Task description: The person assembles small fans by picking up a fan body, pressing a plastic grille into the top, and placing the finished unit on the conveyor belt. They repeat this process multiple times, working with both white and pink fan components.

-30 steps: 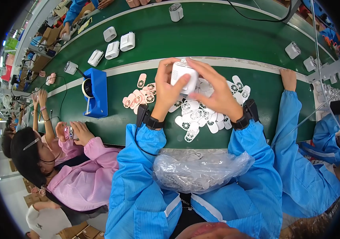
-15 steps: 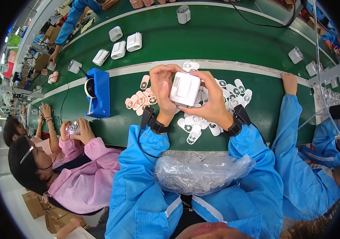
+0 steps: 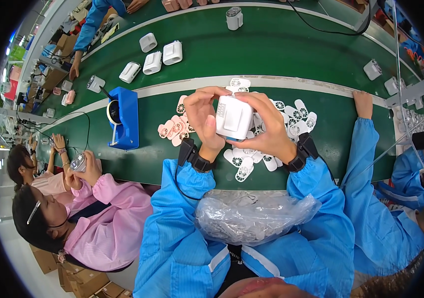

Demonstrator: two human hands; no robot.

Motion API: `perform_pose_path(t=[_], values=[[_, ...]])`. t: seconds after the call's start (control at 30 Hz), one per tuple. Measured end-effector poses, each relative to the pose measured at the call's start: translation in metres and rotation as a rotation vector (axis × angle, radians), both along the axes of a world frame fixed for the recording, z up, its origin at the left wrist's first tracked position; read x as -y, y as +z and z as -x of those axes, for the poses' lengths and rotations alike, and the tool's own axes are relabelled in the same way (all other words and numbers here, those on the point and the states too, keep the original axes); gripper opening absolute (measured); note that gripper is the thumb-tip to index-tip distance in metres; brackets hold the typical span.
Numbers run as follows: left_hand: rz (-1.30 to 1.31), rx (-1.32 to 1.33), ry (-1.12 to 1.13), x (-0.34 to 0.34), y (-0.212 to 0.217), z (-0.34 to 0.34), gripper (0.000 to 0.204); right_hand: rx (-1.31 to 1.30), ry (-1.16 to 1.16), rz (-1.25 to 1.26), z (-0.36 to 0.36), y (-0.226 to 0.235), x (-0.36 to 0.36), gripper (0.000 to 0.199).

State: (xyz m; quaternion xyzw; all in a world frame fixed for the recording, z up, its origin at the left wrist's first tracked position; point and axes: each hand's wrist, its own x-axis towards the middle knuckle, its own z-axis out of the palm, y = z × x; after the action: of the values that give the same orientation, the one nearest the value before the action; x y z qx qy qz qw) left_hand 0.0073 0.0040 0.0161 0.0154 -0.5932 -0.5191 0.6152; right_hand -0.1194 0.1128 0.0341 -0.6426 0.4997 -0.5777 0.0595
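Rounded white plastic box-like unit point(image 3: 234, 119) held up over the middle of the long green table point(image 3: 338, 149), smooth face upward. Right hand point(image 3: 270, 124) has it pinched, index finger along its far side, thumb beneath its near side. Left hand point(image 3: 204, 119) half curled about its left side, fingertips at the far corner; whether it carries any weight I can't make out. A bit of blue shows at the unit's near end.

Step in hand, by my reading: handling and looking over the unit. Any next move calls for a firm right-hand pinch, with the left ready to steady the smooth casing.

Below the hands, flat white plastic pieces with spoked round grilles point(image 3: 296, 128) lie heaped; matching pale-pink pieces point(image 3: 175, 126) sit to their left. Further left, a blue tape dispenser point(image 3: 129, 121). More white units point(image 3: 173, 52) stand beyond the pale strip point(image 3: 316, 86). Clear plastic bag point(image 3: 256, 216) at the near edge.

Room: pink-sleeved co-worker point(image 3: 107, 223) at left, blue-sleeved neighbour point(image 3: 361, 159) at right, cardboard boxes point(image 3: 90, 287) on the floor.
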Motion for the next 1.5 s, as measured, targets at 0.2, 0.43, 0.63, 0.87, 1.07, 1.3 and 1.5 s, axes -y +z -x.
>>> perform_pose_path(t=[0.2,0.43,0.63,0.87,1.07,1.3,1.5], values=[[0.024,0.017,-0.015,-0.002,0.007,-0.002,0.045,-0.043,0.002,0.057,0.003,0.005,-0.001,0.090],[0.031,0.063,0.029,-0.001,0.007,-0.006,0.043,-0.038,-0.011,0.070,0.000,0.003,-0.001,0.089],[0.043,0.087,0.098,-0.001,0.006,-0.006,0.041,0.081,-0.006,-0.027,0.000,-0.001,-0.001,0.088],[-0.063,0.155,-0.050,0.010,-0.002,0.000,0.050,0.179,-0.016,-0.147,0.005,0.001,-0.003,0.086],[0.036,0.537,-0.043,0.011,-0.002,0.008,0.054,0.701,0.167,-0.325,0.040,-0.012,0.008,0.053],[0.240,0.708,0.124,0.004,0.002,0.013,0.060,0.779,0.213,-0.601,0.058,-0.005,0.005,0.039],[0.297,0.681,0.337,-0.003,-0.013,0.017,0.051,0.775,0.050,-0.378,0.028,-0.022,0.006,0.054]])
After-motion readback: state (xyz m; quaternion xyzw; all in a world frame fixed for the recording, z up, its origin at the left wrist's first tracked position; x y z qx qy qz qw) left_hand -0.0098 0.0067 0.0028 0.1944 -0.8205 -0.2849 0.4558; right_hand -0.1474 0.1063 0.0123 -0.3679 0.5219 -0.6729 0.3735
